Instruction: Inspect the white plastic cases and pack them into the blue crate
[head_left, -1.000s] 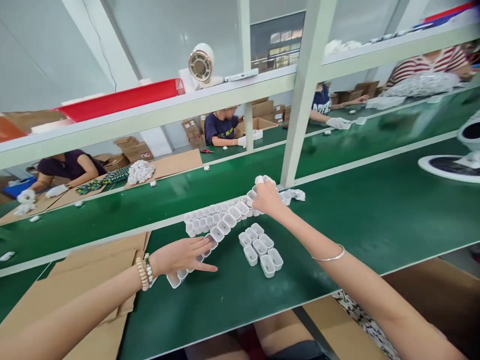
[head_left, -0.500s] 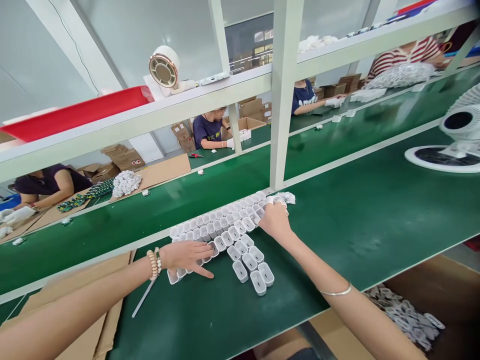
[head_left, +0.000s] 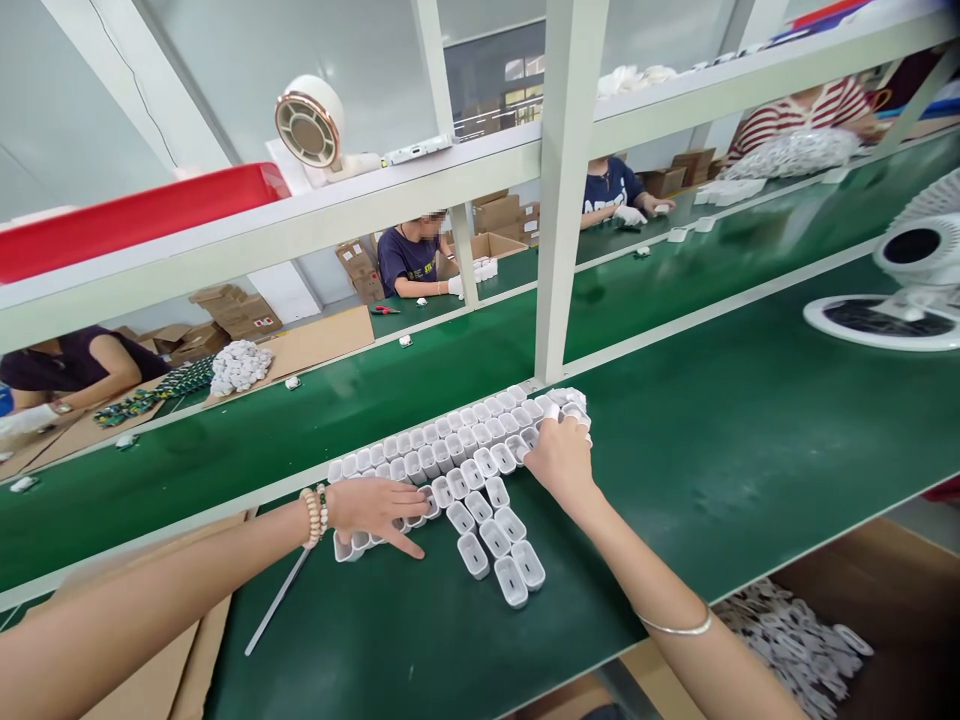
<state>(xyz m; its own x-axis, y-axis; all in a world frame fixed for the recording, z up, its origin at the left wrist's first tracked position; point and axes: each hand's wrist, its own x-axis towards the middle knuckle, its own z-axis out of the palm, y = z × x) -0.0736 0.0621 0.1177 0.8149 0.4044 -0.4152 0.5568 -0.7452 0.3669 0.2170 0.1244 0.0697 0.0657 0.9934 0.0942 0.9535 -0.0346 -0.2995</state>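
Nearest first: down at your right, a carton (head_left: 900,590) with white plastic parts (head_left: 795,640) piled in it; at near left, flattened cardboard (head_left: 142,680). A slim white strip (head_left: 276,605) angles across the green workbench (head_left: 712,430) just beyond. Into the middle now, and eight loose white cups (head_left: 495,538) cluster on the near side of the line. Here's the relation that counts: the front row of cups (head_left: 457,484) stretches between your hands, long axis slanting from near left to far right, one hand toward each end. Your left hand (head_left: 379,508) lies spread over the near-left stretch, thumb held apart, clasping nothing; your right hand (head_left: 562,455) curls over the far-right end, fingertips capped in white, though whether it pinches a cup can't be told. Tight behind, more ranks of cups (head_left: 442,455). Past the green belt (head_left: 480,345), yellow lettering (head_left: 420,271) on one co-worker's shirt and white lettering (head_left: 600,205) on another's, neither readable; labels on the stacked cartons (head_left: 234,312) are too small.
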